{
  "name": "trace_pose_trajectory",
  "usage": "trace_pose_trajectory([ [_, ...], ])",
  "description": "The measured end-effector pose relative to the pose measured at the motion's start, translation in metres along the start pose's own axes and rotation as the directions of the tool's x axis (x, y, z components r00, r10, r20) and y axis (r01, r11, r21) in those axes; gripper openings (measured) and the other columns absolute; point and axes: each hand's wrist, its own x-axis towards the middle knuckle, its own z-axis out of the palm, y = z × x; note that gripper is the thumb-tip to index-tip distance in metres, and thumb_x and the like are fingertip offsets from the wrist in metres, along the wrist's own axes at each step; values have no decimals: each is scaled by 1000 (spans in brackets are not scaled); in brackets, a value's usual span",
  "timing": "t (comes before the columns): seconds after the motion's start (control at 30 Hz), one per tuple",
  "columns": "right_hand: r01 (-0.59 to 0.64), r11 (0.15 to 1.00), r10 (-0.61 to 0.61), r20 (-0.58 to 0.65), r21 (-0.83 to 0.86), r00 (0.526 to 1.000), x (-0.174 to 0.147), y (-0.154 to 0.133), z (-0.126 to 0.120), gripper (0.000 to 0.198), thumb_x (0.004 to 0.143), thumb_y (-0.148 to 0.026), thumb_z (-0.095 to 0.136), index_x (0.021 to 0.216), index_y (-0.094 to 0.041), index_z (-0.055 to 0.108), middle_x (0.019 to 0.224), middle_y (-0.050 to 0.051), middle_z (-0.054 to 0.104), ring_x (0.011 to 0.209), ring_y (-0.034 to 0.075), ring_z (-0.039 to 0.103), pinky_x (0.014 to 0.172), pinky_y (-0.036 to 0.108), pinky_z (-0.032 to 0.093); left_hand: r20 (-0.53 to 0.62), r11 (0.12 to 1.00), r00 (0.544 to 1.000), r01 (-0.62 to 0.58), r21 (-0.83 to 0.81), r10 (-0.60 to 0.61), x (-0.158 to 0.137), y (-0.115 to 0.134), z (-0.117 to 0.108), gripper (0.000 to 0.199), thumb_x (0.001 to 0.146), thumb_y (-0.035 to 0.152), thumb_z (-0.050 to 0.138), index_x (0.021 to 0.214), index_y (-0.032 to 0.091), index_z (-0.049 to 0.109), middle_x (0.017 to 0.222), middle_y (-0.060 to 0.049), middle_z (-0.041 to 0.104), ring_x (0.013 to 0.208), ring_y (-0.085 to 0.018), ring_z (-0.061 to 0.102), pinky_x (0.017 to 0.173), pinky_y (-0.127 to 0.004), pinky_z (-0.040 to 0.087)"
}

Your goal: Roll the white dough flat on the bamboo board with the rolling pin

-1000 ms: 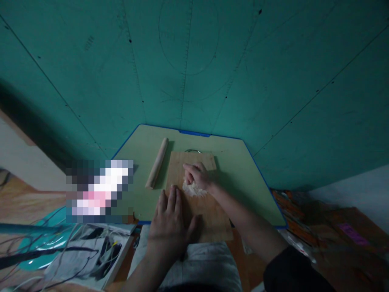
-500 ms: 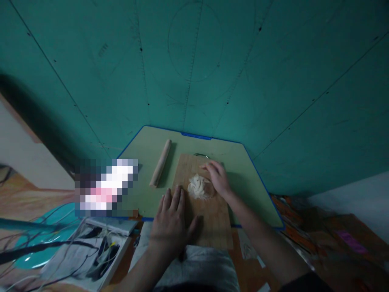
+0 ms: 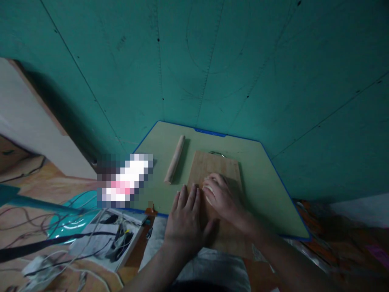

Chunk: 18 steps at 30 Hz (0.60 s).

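Observation:
A wooden cutting board (image 3: 216,163) with a metal handle at its far end lies on the pale green table (image 3: 261,190). On the board, pale dough (image 3: 208,196) shows only in part beneath my right hand (image 3: 222,198), whose fingers curl over it and grip it. My left hand (image 3: 185,222) lies flat across the board's left edge, fingers stretched forward and thumb out to the side, with nothing in it. To the left of the board rests a wooden rolling pin (image 3: 175,159).
A blurred-out bright object (image 3: 127,178) covers the table's left corner. Below it, a white tray (image 3: 124,251) holds cables and papers beside a teal round stool (image 3: 73,219). Behind the table rises a green wall (image 3: 121,73). Cables lie over the floor on the left.
My right hand has come down and closed over the dough, which lay uncovered before. My left hand stays flat on the board. The whole view has shifted a little.

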Motion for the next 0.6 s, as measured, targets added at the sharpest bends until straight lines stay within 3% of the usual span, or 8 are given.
trace_pose_trajectory([
  [0.1,47,997,-47,-7,-63,999,8,4,2,11,96,-19,58,88,-21,65,97,8,63,94,22,59,84,34,49,-58,998,997,-58,8,59,-4,-2,-2,84,91,67,46,145,3,47,153,-19,47,143,-43,38,112,-56,40],
  [0.27,66,987,-64,24,-144,998,28,12,4,14,96,-19,61,82,-20,64,89,6,62,86,20,57,78,31,44,-80,993,990,-114,22,115,-7,-7,-4,83,91,63,50,149,4,41,156,-18,43,145,-43,35,113,-55,40],
  [0.47,-43,994,42,-12,-100,999,52,22,9,13,94,-20,64,80,-21,63,88,5,65,88,20,59,79,30,42,-85,992,990,-109,56,114,-9,-8,1,84,91,63,50,148,1,42,155,-21,43,145,-46,34,111,-56,42],
  [0.6,-144,987,149,-82,65,985,60,31,14,14,90,-28,70,80,-20,63,89,4,66,91,20,60,82,32,43,-68,996,995,-74,55,78,-8,-9,6,83,92,64,49,149,4,41,157,-19,41,146,-44,31,112,-55,42],
])
